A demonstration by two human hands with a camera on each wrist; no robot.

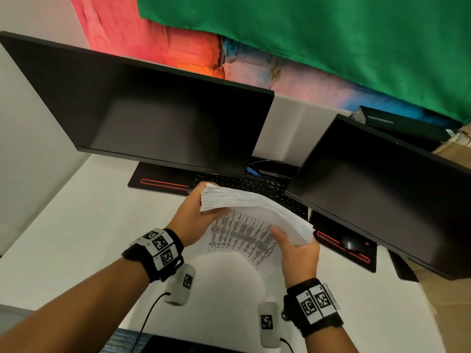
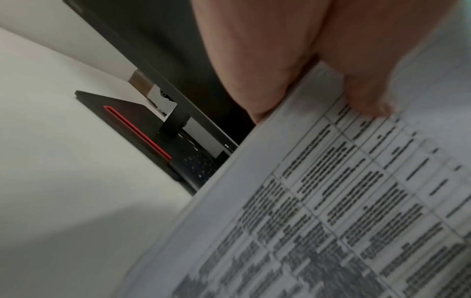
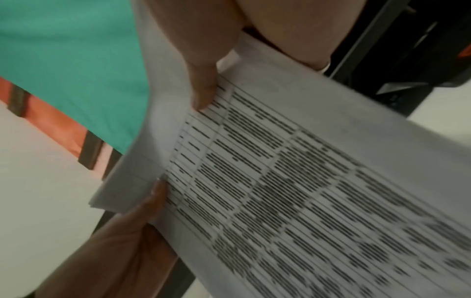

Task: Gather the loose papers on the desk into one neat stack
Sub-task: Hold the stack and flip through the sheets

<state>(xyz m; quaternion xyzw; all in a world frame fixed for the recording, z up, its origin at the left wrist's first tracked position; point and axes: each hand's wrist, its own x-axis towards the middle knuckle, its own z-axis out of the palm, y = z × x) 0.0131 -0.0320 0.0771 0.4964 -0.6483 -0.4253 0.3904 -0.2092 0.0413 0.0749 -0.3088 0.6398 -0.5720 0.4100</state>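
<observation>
A thick stack of white papers (image 1: 257,212) hangs in the air above the desk, bowed in the middle, its lowest sheet printed with a table of text (image 1: 242,238). My left hand (image 1: 196,215) grips the stack's left end, fingers behind it and thumb at the front. At the right end my right hand (image 1: 295,248) holds it from below, thumb on the printed sheet. The left wrist view shows the printed sheet (image 2: 331,211) under my left hand (image 2: 300,76). In the right wrist view, my right hand (image 3: 229,66) pinches the papers (image 3: 293,181).
Two dark monitors (image 1: 158,110) (image 1: 382,189) stand close behind the papers. A black keyboard (image 1: 254,186) lies on a black red-edged mat (image 1: 163,183), and a dark mouse (image 1: 353,243) sits under the right monitor. The white desk (image 1: 76,225) spreads out to my left.
</observation>
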